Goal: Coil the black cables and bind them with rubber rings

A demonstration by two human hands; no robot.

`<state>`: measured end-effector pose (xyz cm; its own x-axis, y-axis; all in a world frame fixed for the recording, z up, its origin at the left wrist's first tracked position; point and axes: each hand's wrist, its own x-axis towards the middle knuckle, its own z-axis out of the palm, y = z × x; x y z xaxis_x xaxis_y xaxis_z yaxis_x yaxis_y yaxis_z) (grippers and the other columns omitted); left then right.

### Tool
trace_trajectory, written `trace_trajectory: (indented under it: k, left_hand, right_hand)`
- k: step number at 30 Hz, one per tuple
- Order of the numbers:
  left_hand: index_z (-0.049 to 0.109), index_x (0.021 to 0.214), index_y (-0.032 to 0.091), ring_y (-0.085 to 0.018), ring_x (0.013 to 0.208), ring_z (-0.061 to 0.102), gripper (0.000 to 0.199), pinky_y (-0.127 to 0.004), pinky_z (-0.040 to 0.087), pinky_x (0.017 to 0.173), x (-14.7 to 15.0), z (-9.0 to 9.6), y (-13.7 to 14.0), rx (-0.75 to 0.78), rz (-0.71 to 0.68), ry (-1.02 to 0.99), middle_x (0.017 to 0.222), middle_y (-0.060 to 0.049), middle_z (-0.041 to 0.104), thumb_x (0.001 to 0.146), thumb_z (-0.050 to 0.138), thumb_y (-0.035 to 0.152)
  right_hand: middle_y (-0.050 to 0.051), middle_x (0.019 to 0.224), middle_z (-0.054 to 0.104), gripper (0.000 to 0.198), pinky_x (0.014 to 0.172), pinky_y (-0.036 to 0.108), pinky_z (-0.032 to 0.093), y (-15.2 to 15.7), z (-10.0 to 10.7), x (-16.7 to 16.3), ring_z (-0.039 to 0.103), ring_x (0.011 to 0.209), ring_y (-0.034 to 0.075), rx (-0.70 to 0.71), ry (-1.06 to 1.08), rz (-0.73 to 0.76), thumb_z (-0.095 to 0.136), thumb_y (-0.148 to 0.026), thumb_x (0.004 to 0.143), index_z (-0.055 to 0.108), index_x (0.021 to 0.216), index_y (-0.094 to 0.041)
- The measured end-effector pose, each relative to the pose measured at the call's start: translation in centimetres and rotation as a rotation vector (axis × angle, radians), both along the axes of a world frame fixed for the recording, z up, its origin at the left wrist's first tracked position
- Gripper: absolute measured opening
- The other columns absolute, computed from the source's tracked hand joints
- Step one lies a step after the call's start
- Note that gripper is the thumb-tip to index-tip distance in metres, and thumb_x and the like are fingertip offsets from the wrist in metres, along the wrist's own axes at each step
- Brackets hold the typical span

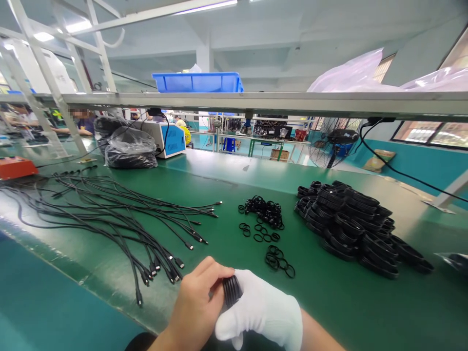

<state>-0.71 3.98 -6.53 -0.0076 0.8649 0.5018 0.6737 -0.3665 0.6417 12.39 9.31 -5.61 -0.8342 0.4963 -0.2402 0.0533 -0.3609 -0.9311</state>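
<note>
Between my two hands, near the table's front edge, is a coiled black cable (231, 291), its loops stacked side by side. My bare left hand (200, 297) pinches the coil from the left, and my right hand (261, 307), in a white glove, wraps round it from the right. The lower part of the coil is hidden by the fingers. Just beyond my hands lie several loose black rubber rings (280, 262), with a heap of similar rings (263, 210) farther back. Straight black cables (146, 209) with plug ends spread over the table to the left.
A tall pile of coiled black cables (343, 219) rests on the green table (204, 170) at right. Farther back stand a blue-and-white machine (170, 139) and a bagged bundle (129, 146). An orange box (17, 167) sits far left. Overhead, a shelf (270, 103) carries a blue bin (197, 83).
</note>
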Motion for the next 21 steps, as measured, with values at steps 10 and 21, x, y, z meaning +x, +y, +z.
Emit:
trace_trajectory:
  k: [10,21]
  left_hand:
    - [0.068,0.082,0.018,-0.01,0.059,0.055,0.028,-0.018,0.042,0.054,-0.2,0.0,0.5,0.052,-0.039,-0.065,0.065,0.001,0.056,0.078,0.045,0.002]
    - [0.069,0.083,0.021,-0.012,0.063,0.055,0.026,-0.022,0.043,0.059,-0.4,1.2,1.0,-0.178,-0.033,-0.112,0.073,0.001,0.061,0.075,0.05,0.005]
  right_hand:
    - [-0.002,0.047,0.053,0.006,0.034,0.015,0.034,-0.6,1.5,0.1,0.047,0.035,0.006,0.051,-0.175,-0.002,0.06,-0.016,0.056,0.058,0.052,-0.012]
    - [-0.002,0.04,0.048,0.007,0.028,0.016,0.033,-0.5,0.5,-0.6,0.042,0.03,0.007,-0.041,-0.114,-0.059,0.058,-0.018,0.053,0.058,0.056,-0.011]
